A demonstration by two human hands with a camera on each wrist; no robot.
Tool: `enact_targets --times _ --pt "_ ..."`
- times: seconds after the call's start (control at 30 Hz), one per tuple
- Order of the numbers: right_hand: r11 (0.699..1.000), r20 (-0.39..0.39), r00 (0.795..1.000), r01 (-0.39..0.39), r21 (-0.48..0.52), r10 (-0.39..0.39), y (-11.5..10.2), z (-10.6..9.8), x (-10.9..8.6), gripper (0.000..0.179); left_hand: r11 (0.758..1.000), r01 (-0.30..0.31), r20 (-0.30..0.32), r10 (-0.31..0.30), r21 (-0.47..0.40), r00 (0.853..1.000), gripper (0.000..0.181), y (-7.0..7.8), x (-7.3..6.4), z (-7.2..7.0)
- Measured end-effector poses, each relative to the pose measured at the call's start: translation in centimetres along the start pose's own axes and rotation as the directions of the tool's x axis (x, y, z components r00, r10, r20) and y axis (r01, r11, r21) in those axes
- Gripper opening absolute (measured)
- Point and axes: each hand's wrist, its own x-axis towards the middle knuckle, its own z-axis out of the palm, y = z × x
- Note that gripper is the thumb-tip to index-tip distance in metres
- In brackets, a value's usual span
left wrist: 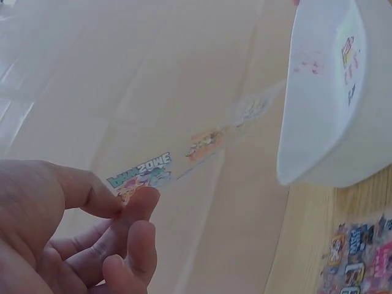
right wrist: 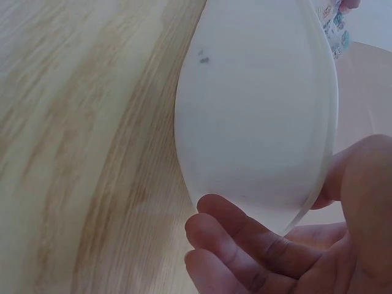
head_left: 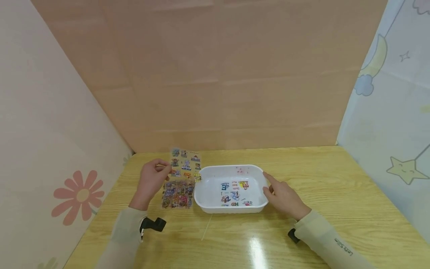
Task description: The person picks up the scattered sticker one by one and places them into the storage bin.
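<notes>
The white tray (head_left: 208, 190) is running lengthwise hand to hand, being gripped at its right end by the right hand (head_left: 285, 196). Left of it, a sticker sheet (head_left: 186, 158) is being pinched, pointing trayward, by the half-curled left hand (head_left: 152, 181). Dark specks (right wrist: 204, 59) outside it are being caught only by the right-wrist cam.

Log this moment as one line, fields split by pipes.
left hand: pinches raised sticker sheet | right hand: grips tub at right end | tub: pictures inside | second sheet: on table, left of tub

Soft light, white glare on the tabletop (head_left: 352, 201)
</notes>
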Motion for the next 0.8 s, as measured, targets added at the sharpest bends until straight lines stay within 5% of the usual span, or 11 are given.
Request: enact_targets --times 0.33,0.8 --pt "1.000 0.012 1.000 -0.001 -0.005 0.001 -0.3 -0.2 -0.1 0.059 1.000 0.007 0.132 -0.010 0.023 0.991 0.017 0.9 -0.3 4.1" --pt "1.000 0.010 1.000 0.017 -0.002 -0.017 -0.3 -0.1 0.0 0.060 0.996 0.091 0.332 -0.088 0.007 0.939 0.014 0.7 -0.8 8.6"
